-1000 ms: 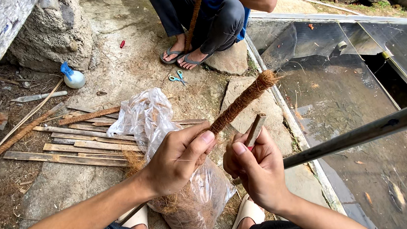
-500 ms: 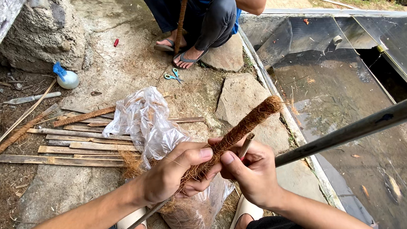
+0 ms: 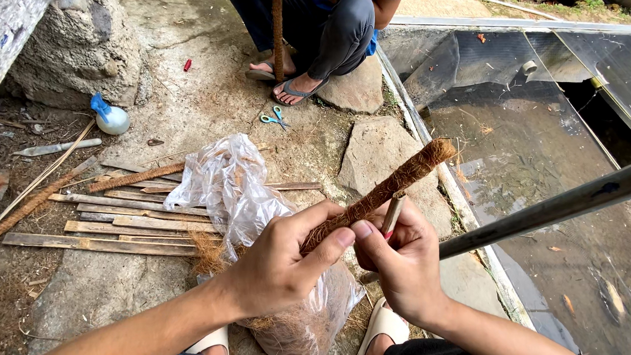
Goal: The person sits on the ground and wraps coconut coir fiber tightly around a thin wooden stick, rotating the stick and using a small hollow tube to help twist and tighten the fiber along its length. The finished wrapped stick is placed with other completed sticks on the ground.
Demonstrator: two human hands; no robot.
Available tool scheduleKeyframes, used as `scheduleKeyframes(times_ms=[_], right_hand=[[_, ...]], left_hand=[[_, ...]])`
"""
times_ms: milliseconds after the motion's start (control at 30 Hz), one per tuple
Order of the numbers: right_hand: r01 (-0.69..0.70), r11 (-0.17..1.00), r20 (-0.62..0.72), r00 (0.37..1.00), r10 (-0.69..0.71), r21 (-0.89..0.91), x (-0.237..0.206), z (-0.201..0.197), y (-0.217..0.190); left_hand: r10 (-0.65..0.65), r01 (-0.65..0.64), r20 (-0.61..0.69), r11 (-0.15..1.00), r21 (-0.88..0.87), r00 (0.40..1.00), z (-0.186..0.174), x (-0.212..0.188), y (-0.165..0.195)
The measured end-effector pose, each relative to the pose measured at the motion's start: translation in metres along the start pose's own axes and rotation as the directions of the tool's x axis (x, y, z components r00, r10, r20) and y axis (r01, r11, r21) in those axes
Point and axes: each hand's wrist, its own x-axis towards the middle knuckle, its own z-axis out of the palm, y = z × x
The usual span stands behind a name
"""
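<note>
One fibre-wrapped stick (image 3: 378, 193) is gripped by the left hand (image 3: 285, 268) and right hand (image 3: 403, 265), fibre covering its far length, while several bare slats (image 3: 118, 229) lie unwrapped at left.

soft, even daylight, prob overcast; no hard shadows, just faint dark patches under the left hand (image 3: 281, 268) and right hand (image 3: 407, 265). mild sky glare on the water in the tank (image 3: 548, 142). pic sharp in the middle, slight softness and wide-angle bending at the edges. top-left corner dimmer.
</note>
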Motion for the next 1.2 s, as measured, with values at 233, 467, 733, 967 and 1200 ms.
scheduleKeyframes(times_ms=[233,467,733,967,1200], right_hand=[[0.088,0.986,-0.044,0.995,-0.095,-0.144,-0.002,0.011,-0.004],[0.103,0.958,0.006,0.994,-0.105,-0.266,-0.013,0.008,-0.001],[0.199,0.919,0.052,0.98,-0.193,-0.341,-0.017,0.002,0.003],[0.157,0.981,0.089,0.985,-0.148,-0.11,-0.019,-0.005,0.007],[0.078,0.996,0.154,0.986,-0.07,-0.047,-0.019,-0.011,0.005]], left_hand=[[-0.007,0.019,-0.109,0.994,0.106,0.994,0.003,0.007,-0.017],[0.065,-0.047,-0.109,0.986,0.161,0.992,0.004,0.005,-0.015],[0.038,-0.027,-0.094,0.993,0.118,0.995,0.006,0.002,-0.014],[0.032,-0.031,0.01,0.993,-0.113,0.999,-0.001,-0.001,-0.005],[-0.076,0.206,0.285,0.865,-0.457,0.955,-0.006,-0.003,0.002]])
